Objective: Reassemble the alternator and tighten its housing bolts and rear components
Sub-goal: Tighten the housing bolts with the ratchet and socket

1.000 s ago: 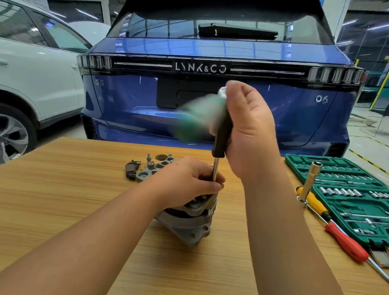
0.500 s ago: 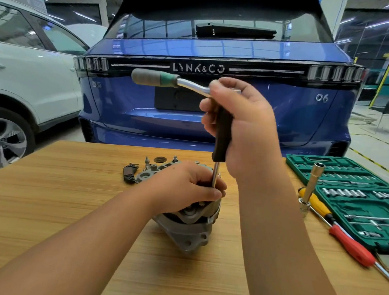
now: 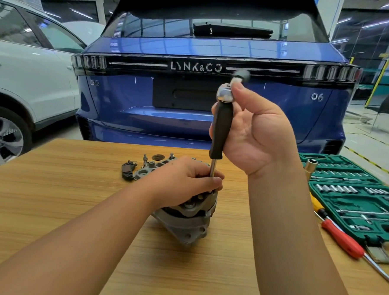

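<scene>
The grey alternator [image 3: 188, 226] stands on the wooden table [image 3: 51, 196] in front of me. My left hand [image 3: 187, 180] lies over its top and pinches the steel shaft of a black-handled socket extension [image 3: 221, 130] that stands upright on the housing. My right hand [image 3: 255, 132] holds the top of that tool, thumb against the chrome ratchet head [image 3: 224, 94]. The ratchet's handle [image 3: 240, 75] points away from me and is blurred. Loose rear parts [image 3: 152, 165] lie just behind the alternator, with a black part [image 3: 128, 169] at their left.
An open green socket case [image 3: 353, 196] lies at the right, a brass-coloured socket tool [image 3: 309, 167] beside it. A red-handled screwdriver [image 3: 342, 240] and a yellow-handled one [image 3: 315, 203] lie in front of the case. A blue car [image 3: 191, 102] stands behind the table, a white car [image 3: 23, 82] at left.
The ratchet handle has swung round from pointing left to pointing away from me. My right hand has turned with it, palm now facing me. My left hand has stayed on the alternator and the shaft.
</scene>
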The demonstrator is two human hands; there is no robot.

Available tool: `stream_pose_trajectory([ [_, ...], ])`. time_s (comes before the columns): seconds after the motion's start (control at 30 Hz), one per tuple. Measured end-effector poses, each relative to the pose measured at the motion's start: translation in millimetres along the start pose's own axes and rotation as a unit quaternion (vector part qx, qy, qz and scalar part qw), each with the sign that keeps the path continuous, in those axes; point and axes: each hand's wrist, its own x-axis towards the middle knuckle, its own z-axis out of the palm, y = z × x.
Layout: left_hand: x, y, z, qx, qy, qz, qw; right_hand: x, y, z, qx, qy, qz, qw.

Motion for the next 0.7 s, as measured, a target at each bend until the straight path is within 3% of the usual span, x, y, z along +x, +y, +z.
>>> stream_pose_trajectory([
  [0.1, 0, 2, 0, -0.017, 0.003, 0.003, 1.000, 2, 9, -1, -0.025, 0.045, -0.126, 0.991],
  [0.13, 0, 2, 0, -0.022, 0.007, 0.000, 1.000, 3, 14, -2, -0.083, 0.068, -0.199, 0.974],
  [0.2, 1, 2, 1, -0.020, 0.014, -0.003, 1.000, 6, 25, -3, -0.272, 0.119, -0.370, 0.880],
  [0.27, 1, 2, 1, -0.011, 0.019, -0.003, 1.000, 8, 35, -3, -0.388, 0.109, -0.468, 0.786],
  [0.33, 0, 1, 1, -0.014, 0.023, 0.002, 1.000, 12, 41, -7, -0.432, 0.085, -0.485, 0.756],
  [0.4, -1, 1, 2, -0.022, 0.028, 0.002, 0.999, 12, 43, -9, -0.429, 0.036, -0.437, 0.790],
  [0.5, 0, 2, 2, -0.027, 0.027, -0.007, 0.999, 5, 38, -9, -0.266, -0.070, -0.275, 0.921],
  [0.53, 0, 2, 2, -0.030, 0.024, -0.008, 0.999, 4, 35, -10, -0.213, -0.093, -0.233, 0.944],
  [0.7, 0, 3, 2, -0.032, 0.023, -0.017, 0.999, 6, 20, -14, -0.166, -0.167, -0.113, 0.965],
])
